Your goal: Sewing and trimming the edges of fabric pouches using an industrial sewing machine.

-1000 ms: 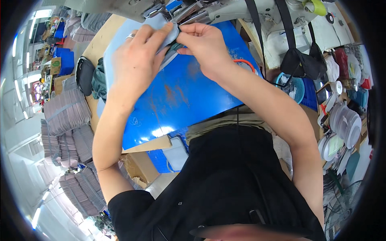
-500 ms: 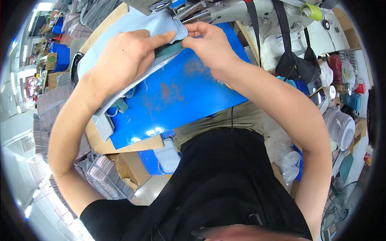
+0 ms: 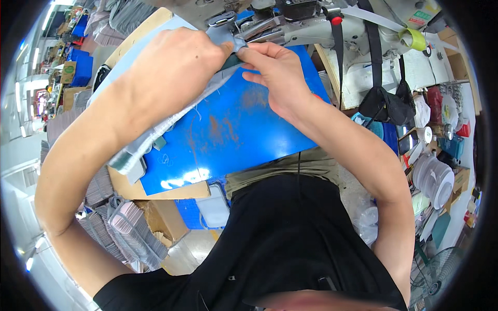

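Observation:
A light blue cloth piece (image 3: 179, 23) with a pale lining and a dark green part near its edge lies over the blue work surface (image 3: 223, 140). My left hand (image 3: 179, 65) rests on the cloth, its fingers curled and its thumb pressed to the cloth's corner. My right hand (image 3: 277, 72) pinches that same corner between thumb and fingertips, its other fingers bent beneath. The bunched corner sits just below the metal parts of a sewing machine (image 3: 306, 32). Most of the cloth's middle is hidden by my left hand and forearm.
A black pouch (image 3: 386, 103) hangs on straps at the right, near a yellow-green tape roll (image 3: 413, 40). Tied stacks of grey pieces (image 3: 129, 225) stand at lower left beside a cardboard box (image 3: 166, 217). A fan (image 3: 436, 280) is at lower right.
My left hand has turned and curled its fingers, closing on the corner. The cloth corner, smooth and flat before, is now bunched between both hands. My view has shifted slightly.

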Demonstrator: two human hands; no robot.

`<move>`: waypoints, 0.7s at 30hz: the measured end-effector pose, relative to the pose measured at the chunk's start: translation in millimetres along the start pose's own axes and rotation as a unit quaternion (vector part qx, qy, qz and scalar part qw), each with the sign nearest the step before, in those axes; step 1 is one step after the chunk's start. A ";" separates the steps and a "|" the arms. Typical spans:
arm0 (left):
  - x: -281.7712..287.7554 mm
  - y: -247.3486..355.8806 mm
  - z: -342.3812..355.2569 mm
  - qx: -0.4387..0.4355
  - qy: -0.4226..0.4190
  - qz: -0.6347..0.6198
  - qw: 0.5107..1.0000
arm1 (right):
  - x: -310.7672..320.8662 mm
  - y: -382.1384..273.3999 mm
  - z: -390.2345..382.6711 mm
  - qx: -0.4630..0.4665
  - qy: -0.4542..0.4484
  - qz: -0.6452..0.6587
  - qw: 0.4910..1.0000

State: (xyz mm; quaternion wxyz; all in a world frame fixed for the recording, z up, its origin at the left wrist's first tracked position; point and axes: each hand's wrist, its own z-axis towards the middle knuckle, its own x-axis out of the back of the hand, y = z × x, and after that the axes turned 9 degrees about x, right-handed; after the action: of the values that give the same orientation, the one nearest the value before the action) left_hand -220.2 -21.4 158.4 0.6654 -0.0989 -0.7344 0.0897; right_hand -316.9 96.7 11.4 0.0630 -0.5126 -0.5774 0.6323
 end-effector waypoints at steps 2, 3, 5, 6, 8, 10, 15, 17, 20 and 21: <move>1.9 6.9 1.9 0.020 -0.018 0.051 0.998 | 2.5 -2.6 -0.2 -0.012 -0.027 -0.025 0.999; 1.0 8.0 2.3 0.019 -0.018 0.051 0.998 | 2.8 -4.4 -0.5 -0.011 -0.026 -0.025 0.999; -3.3 10.6 2.0 0.030 0.003 0.061 0.998 | 2.7 -6.8 -1.0 -0.021 -0.032 -0.034 0.999; -4.5 11.8 2.2 0.028 0.004 0.062 0.998 | 2.9 -6.1 0.1 -0.020 -0.031 -0.033 0.999; -6.7 16.3 1.9 0.048 -0.015 0.064 0.997 | 3.3 -2.4 2.6 -0.018 -0.027 -0.014 0.999; -10.5 24.6 1.9 0.062 -0.006 0.070 0.996 | 1.9 1.0 3.8 -0.013 -0.024 0.000 1.000; -22.4 41.1 4.0 0.111 0.015 0.054 0.992 | 3.5 4.1 3.0 -0.005 -0.021 0.003 1.000; -26.7 46.5 5.5 0.131 0.023 0.043 0.990 | 5.2 4.0 1.2 0.001 -0.022 -0.014 1.000; -34.0 51.8 3.6 0.144 0.059 0.036 0.987 | 7.3 4.8 2.0 0.003 -0.031 -0.022 0.999; -36.5 53.9 3.5 0.147 0.061 0.036 0.987 | 6.4 3.5 1.3 0.004 -0.034 -0.024 0.999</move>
State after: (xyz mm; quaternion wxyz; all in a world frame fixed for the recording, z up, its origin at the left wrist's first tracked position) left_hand -218.8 20.9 108.9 0.7123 -0.0314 -0.6675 0.2146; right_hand -319.0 99.0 4.7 0.0603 -0.4768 -0.5888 0.6498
